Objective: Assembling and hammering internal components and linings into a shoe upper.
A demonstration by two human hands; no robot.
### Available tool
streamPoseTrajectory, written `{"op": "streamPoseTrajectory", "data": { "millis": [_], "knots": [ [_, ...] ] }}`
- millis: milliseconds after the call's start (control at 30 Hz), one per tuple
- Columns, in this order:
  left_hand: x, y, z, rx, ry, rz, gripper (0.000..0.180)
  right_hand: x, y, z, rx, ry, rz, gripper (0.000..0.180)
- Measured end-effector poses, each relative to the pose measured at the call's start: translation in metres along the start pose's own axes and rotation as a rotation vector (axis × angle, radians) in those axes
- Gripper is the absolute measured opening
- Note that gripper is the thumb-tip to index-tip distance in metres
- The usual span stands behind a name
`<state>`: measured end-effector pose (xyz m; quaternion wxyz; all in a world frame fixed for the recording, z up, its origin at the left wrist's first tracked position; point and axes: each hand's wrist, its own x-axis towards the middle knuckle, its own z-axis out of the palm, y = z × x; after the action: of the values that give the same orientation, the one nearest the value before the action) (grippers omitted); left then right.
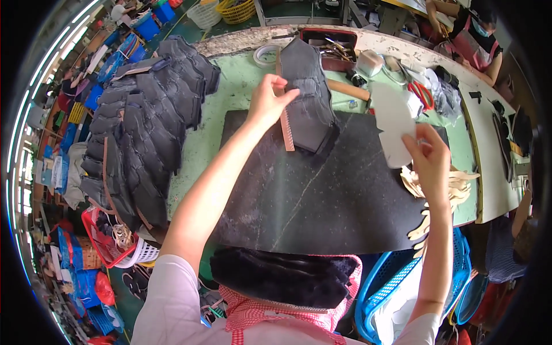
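Observation:
My left hand (267,103) pinches the left edge of a dark grey leather piece (307,95) with a tan strip along its side. That piece lies tilted at the far edge of a black stone slab (322,195). Off to the right, my right hand (428,158) holds up a white cut-out pattern piece (392,123) above the slab's right end. Both forearms reach in from the lower edge.
A big stack of dark leather pieces (144,126) fills the left of the green table (236,86). A tape roll (265,54), red tray with tools (336,43), red-handled scissors (422,92) and tan cut-outs (454,190) lie about. Black fabric (284,276) rests on my lap. A person (477,34) sits far right.

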<state>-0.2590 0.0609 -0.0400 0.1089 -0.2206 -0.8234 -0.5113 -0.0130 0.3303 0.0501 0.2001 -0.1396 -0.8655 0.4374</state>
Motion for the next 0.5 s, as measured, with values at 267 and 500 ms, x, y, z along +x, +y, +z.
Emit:
{"op": "streamPoseTrajectory", "data": {
  "millis": [267,500],
  "knots": [
    [-0.009,0.021,-0.010,-0.232,-0.146,-0.115,0.044,-0.023,-0.019,0.002,0.440,-0.188,0.184,0.034],
    [-0.074,0.128,-0.102,-0.761,-0.287,-0.174,0.028,-0.033,-0.020,0.002,0.288,-0.224,0.280,0.024]
  ]
}}
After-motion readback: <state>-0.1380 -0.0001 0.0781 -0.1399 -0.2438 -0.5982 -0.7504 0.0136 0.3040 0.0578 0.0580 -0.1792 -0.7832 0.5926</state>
